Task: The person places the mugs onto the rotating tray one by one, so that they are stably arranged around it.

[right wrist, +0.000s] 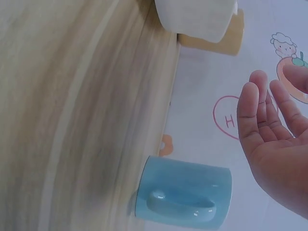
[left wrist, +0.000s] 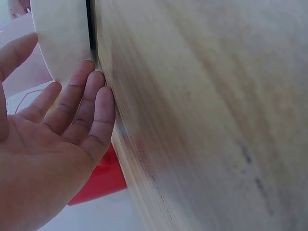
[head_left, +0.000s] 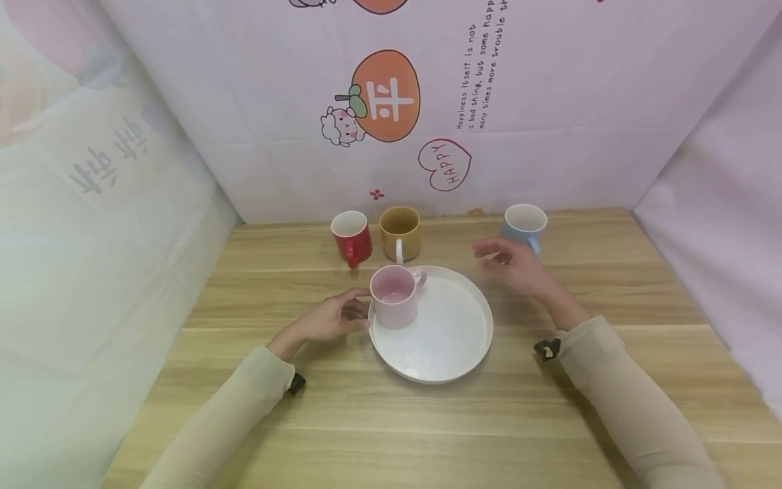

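Note:
A pink mug stands upright on the left part of a round white tray, its handle turned to the back right. My left hand is at the tray's left rim, beside the mug; in the left wrist view its fingers are relaxed, fingertips right at the tray's edge. My right hand hovers behind and right of the tray, fingers loosely bent with nothing in them. Just beyond it stands a light blue mug, partly covered by the hand in the head view; the right wrist view shows its side and handle.
A red mug and a mustard-yellow mug with a white handle stand behind the tray, near the wooden table's back edge. A printed cloth hangs directly behind the table, and more cloth hangs at both sides.

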Available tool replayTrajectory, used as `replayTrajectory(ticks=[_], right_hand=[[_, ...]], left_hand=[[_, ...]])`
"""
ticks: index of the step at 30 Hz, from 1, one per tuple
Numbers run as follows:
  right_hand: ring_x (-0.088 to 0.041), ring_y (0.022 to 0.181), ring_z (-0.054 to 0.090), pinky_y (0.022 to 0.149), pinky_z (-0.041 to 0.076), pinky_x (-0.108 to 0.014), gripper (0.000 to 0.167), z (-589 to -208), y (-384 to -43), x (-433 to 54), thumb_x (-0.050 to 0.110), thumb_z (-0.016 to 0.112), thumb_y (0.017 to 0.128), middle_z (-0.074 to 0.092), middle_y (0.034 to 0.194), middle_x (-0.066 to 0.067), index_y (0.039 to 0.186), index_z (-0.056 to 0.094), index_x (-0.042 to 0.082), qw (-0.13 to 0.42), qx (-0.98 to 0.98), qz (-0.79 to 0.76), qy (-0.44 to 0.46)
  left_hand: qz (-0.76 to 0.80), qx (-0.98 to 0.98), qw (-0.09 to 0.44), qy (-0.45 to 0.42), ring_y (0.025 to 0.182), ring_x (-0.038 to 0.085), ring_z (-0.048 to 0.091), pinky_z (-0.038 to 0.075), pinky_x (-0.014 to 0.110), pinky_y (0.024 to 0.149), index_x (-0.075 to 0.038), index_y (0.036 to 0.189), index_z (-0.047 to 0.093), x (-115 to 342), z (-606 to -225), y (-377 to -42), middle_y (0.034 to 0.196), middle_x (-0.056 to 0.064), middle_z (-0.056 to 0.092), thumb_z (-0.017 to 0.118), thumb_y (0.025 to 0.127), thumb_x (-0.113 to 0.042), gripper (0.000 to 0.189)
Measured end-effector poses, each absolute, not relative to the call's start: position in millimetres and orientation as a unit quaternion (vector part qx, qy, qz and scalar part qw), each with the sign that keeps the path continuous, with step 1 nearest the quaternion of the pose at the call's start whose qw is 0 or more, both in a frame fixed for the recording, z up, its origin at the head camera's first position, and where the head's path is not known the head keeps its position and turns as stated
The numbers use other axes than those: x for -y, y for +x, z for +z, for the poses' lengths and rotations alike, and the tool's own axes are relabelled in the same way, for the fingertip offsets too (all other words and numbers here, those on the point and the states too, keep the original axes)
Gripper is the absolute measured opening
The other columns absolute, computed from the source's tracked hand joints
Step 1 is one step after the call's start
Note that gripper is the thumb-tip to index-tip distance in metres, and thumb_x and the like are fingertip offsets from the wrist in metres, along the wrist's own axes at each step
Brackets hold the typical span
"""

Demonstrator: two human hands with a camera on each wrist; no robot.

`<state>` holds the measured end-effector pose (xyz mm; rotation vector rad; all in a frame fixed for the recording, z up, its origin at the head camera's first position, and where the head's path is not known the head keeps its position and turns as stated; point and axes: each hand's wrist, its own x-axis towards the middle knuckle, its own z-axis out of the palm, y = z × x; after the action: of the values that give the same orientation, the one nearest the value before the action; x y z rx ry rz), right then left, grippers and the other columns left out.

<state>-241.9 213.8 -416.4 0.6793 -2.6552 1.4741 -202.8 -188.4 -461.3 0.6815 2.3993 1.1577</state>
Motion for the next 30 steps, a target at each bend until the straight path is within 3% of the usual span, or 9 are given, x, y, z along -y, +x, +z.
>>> replayTrajectory(ticks=[4,8,21,26,30], right_hand=[[-0.041,0.102,0.064,0.080,0.051,-0.019,0.032,-395.2,-230.0,-210.9,0.000,0.063,0.094,0.067,0.115,-0.031,0.125,0.060,-0.011,0.003,0.861,0.465,0.205],[-0.033,0.097,0.065,0.078,0.050,-0.014,0.032,-392.2,-228.4,-214.0,0.001,0.063,0.094,0.067,0.115,-0.032,0.124,0.060,-0.011,0.005,0.863,0.465,0.199],[-0.017,0.088,0.067,0.074,0.053,-0.014,0.034,-397.1,-230.4,-227.5,-0.001,0.062,0.094,0.064,0.116,-0.035,0.126,0.058,-0.012,0.005,0.856,0.481,0.187],[-0.004,0.086,0.064,0.075,0.053,-0.012,0.037,-412.8,-239.3,-238.2,0.003,0.064,0.095,0.065,0.120,-0.031,0.130,0.058,-0.007,0.002,0.860,0.483,0.167],[-0.002,0.086,0.063,0.075,0.054,-0.013,0.038,-422.8,-243.8,-245.4,0.009,0.065,0.096,0.067,0.121,-0.027,0.131,0.059,-0.003,0.004,0.859,0.484,0.165]], left_hand=[[0.412,-0.856,0.192,0.247,0.115,0.031,0.066,0.054,0.046,0.101,-0.012,0.149,0.042,188.0,-461.0,-202.6,0.123,0.019,0.067,0.071,0.094,-0.021,0.063],[0.408,-0.858,0.189,0.249,0.115,0.030,0.066,0.054,0.043,0.101,-0.012,0.148,0.042,188.5,-461.8,-202.9,0.122,0.017,0.068,0.071,0.094,-0.022,0.062],[0.408,-0.856,0.186,0.256,0.113,0.028,0.067,0.055,0.041,0.100,-0.012,0.148,0.042,188.6,-463.2,-202.8,0.122,0.016,0.068,0.071,0.094,-0.020,0.062],[0.411,-0.854,0.188,0.257,0.114,0.027,0.066,0.055,0.041,0.100,-0.012,0.148,0.042,187.5,-462.4,-202.7,0.122,0.016,0.068,0.071,0.094,-0.020,0.062],[0.412,-0.854,0.187,0.258,0.113,0.029,0.067,0.055,0.042,0.100,-0.011,0.148,0.042,187.6,-462.6,-202.4,0.122,0.017,0.068,0.071,0.094,-0.020,0.062]])
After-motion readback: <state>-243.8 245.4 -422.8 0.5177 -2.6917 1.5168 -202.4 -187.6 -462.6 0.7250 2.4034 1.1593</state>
